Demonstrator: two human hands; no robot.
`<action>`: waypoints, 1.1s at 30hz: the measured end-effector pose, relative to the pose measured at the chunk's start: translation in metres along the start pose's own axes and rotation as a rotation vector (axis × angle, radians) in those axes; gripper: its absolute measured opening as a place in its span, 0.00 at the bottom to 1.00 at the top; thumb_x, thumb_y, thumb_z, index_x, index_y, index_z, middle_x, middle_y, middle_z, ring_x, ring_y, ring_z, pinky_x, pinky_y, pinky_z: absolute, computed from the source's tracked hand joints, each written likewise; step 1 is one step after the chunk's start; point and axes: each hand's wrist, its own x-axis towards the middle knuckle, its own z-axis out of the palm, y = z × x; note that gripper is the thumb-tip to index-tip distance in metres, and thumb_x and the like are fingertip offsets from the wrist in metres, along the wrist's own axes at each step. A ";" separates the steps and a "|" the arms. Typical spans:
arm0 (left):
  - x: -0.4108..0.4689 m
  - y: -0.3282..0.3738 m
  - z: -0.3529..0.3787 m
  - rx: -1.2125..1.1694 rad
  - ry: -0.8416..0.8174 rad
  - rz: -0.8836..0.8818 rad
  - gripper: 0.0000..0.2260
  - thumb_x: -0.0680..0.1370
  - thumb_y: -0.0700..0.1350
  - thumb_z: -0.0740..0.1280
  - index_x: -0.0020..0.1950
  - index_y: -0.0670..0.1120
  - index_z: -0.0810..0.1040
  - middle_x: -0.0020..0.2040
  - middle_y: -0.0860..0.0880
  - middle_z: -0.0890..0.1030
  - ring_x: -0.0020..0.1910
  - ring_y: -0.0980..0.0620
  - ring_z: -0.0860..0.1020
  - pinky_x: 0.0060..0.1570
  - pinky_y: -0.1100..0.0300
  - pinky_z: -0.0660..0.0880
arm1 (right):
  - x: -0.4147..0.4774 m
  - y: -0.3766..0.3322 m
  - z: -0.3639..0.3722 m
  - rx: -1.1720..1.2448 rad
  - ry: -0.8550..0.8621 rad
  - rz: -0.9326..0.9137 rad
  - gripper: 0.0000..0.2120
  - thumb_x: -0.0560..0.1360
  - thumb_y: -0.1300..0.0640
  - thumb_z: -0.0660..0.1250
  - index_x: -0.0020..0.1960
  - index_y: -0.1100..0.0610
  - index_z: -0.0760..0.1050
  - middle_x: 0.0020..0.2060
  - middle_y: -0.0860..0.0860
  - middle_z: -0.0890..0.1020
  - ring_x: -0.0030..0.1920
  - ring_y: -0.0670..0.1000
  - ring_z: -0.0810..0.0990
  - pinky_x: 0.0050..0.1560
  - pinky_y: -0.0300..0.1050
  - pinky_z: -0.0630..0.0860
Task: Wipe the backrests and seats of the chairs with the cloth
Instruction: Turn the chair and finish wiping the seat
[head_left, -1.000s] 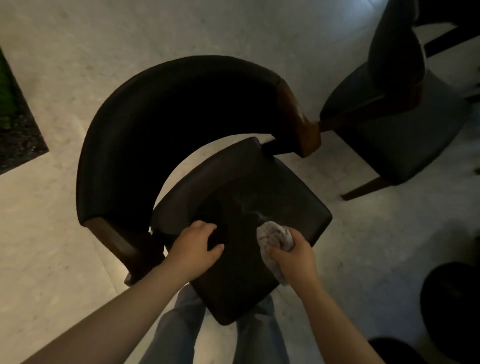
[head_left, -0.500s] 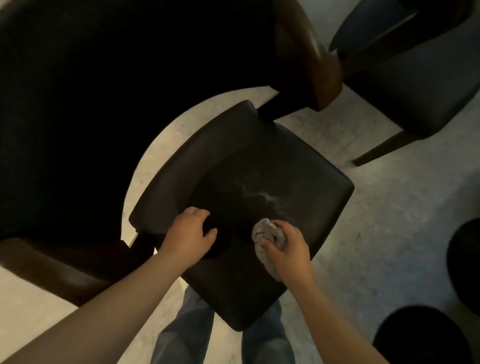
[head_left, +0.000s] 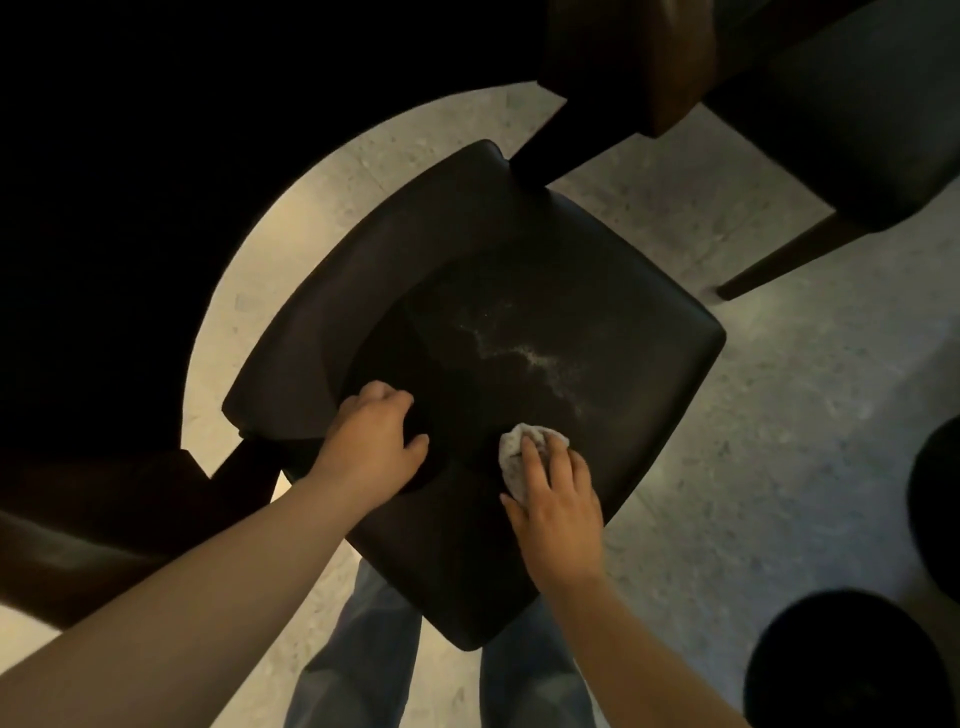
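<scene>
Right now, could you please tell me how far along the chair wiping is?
Done: nothing shows as finished. In hand: the right hand presses a crumpled white cloth onto the dark brown leather seat near its front, while the left hand rests on it with curled fingers. Left: a pale dusty streak across the seat's middle, probably the second dark chair beyond; the curved dark backrest is too dark to judge.
</scene>
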 end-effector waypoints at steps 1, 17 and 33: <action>0.000 -0.001 0.000 0.001 0.002 -0.004 0.24 0.79 0.51 0.66 0.73 0.48 0.67 0.69 0.48 0.68 0.66 0.48 0.68 0.61 0.57 0.70 | 0.003 0.000 0.000 0.029 0.009 -0.003 0.29 0.78 0.47 0.65 0.76 0.51 0.61 0.74 0.53 0.65 0.72 0.57 0.63 0.68 0.51 0.67; 0.045 -0.003 -0.016 -0.006 0.117 -0.150 0.28 0.78 0.58 0.65 0.74 0.49 0.64 0.72 0.48 0.63 0.69 0.45 0.64 0.64 0.51 0.69 | 0.107 -0.015 -0.092 0.337 0.187 -0.210 0.20 0.79 0.56 0.64 0.70 0.48 0.70 0.65 0.47 0.72 0.63 0.47 0.71 0.63 0.43 0.72; 0.097 -0.030 0.016 0.117 0.262 -0.096 0.45 0.71 0.69 0.65 0.79 0.48 0.53 0.78 0.46 0.54 0.76 0.44 0.51 0.73 0.48 0.54 | 0.303 -0.067 -0.112 0.161 0.290 -0.321 0.17 0.81 0.59 0.59 0.70 0.54 0.72 0.65 0.53 0.73 0.64 0.54 0.71 0.63 0.45 0.71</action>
